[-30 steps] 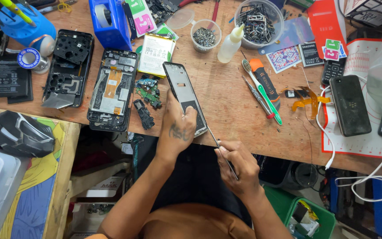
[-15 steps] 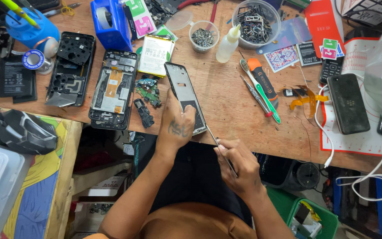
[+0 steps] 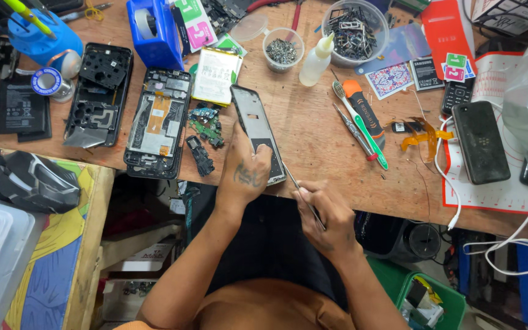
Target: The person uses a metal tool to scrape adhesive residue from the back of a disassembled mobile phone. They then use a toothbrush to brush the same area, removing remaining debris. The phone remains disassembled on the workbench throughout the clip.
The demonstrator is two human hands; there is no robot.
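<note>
Wooden table (image 3: 337, 146), and at its near edge the left hand (image 3: 247, 171) pins the grey phone frame (image 3: 256, 128) flat while the right hand (image 3: 325, 214), fingers pinched around a thin metal pick (image 3: 293, 183), works its near right corner, so looks like prying stage, needing a gentle, steady slide along the seam.

Head view: single camera, worn high, facing steeply down at the cluttered brown wooden table (image 3: 325, 140) edge; medium-near range; no second view.
</note>
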